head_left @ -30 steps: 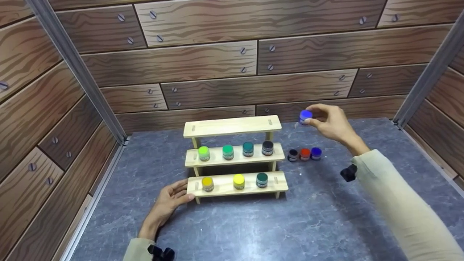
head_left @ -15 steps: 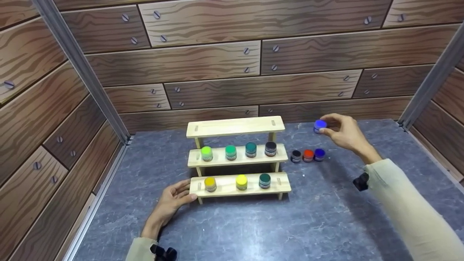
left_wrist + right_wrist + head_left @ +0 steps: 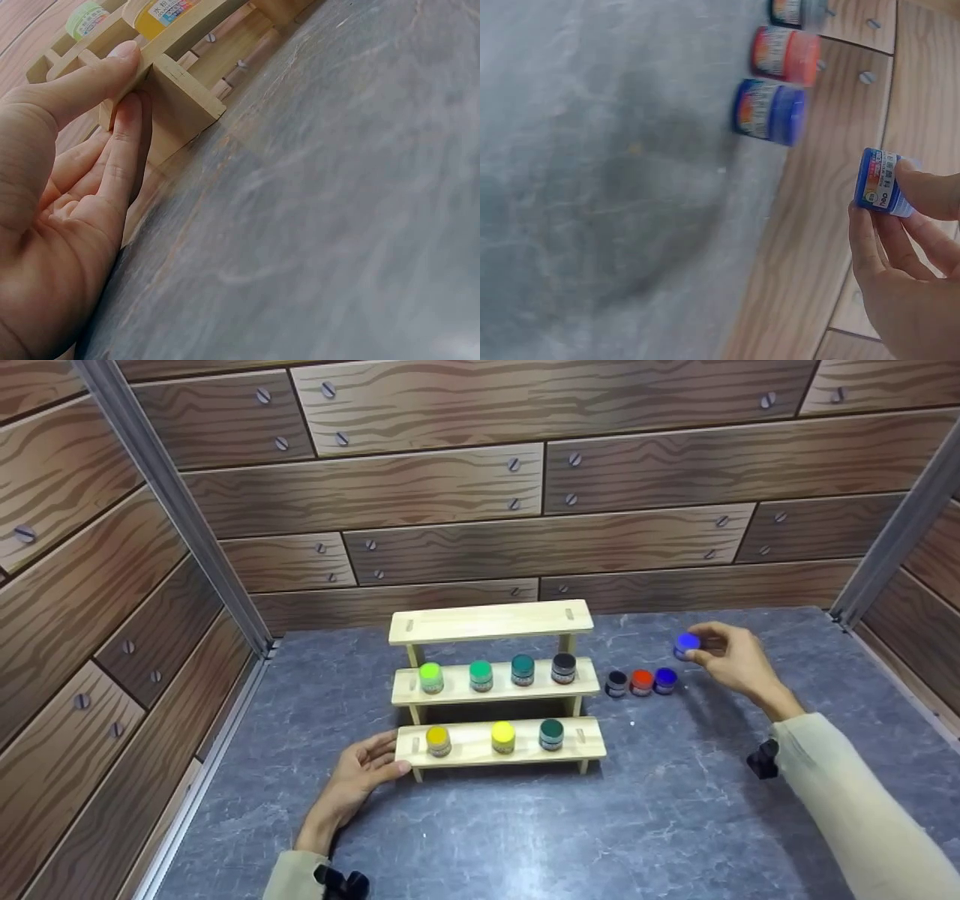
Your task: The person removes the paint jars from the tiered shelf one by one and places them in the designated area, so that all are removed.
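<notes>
My right hand (image 3: pixel 736 661) holds a small blue paint jar (image 3: pixel 685 646) between thumb and fingers, above the table to the right of the stand. In the right wrist view the jar's printed label (image 3: pixel 879 180) shows. My left hand (image 3: pixel 355 775) pinches the left end of the lowest step of a three-tier wooden stand (image 3: pixel 491 622), thumb on top and fingers beneath, as the left wrist view shows. Several green and dark jars stand on the middle step, among them a light green jar (image 3: pixel 431 678). The lowest step bears an ochre jar (image 3: pixel 439 741), a yellow jar (image 3: pixel 503 737) and a dark green jar (image 3: pixel 551 734).
A black jar (image 3: pixel 616 684), a red jar (image 3: pixel 642 682) and a darker blue jar (image 3: pixel 665 681) stand in a row on the grey marbled table (image 3: pixel 480 840), right of the stand. Wood-patterned walls (image 3: pixel 442 484) enclose the table at the back and sides.
My right hand has moved right and down toward the table with the blue jar. My left hand keeps its grip on the stand. The whole head view has shifted slightly.
</notes>
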`<state>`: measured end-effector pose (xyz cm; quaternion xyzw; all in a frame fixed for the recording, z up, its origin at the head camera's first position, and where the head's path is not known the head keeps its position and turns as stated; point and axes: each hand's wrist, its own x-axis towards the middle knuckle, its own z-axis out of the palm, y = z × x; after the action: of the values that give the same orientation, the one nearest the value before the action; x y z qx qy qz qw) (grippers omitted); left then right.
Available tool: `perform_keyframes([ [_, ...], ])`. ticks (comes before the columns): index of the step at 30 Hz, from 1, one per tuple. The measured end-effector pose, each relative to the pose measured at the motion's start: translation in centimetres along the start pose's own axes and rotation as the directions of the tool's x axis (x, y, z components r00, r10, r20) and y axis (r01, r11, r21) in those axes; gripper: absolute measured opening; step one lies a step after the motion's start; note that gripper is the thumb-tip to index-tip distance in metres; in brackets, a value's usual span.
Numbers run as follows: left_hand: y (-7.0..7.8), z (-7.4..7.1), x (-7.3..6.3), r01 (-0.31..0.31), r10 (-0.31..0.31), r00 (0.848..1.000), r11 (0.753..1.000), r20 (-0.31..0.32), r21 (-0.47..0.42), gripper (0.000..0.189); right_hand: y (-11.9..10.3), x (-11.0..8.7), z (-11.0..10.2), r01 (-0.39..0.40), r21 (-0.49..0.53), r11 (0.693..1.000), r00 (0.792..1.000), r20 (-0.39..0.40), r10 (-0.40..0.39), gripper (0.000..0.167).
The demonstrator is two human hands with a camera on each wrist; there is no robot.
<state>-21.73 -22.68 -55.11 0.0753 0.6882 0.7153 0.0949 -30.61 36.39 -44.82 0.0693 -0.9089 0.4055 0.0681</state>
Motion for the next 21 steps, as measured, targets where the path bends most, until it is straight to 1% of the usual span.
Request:
perform_keyframes([
  [10, -0.1, 0.0, 0.0, 0.003, -0.003, 1.000, 1.000, -0.013, 0.004, 0.080, 3.0, -0.4, 1.1, -0.006, -0.027, 1.000, 0.999, -0.032, 0.005, 0.044],
  [17, -0.1, 0.0, 0.0, -0.001, 0.001, 1.000, 1.000, -0.002, 0.002, 0.080, 4.3, -0.7, 1.7, -0.038, -0.055, 0.998, 0.999, 0.009, 0.038, 0.046],
  [21, -0.1, 0.0, 0.2, 0.002, -0.002, 1.000, 1.000, 0.004, -0.004, 0.080, 4.8, -1.0, 2.2, -0.045, -0.040, 0.998, 0.999, 0.018, 0.045, 0.043],
])
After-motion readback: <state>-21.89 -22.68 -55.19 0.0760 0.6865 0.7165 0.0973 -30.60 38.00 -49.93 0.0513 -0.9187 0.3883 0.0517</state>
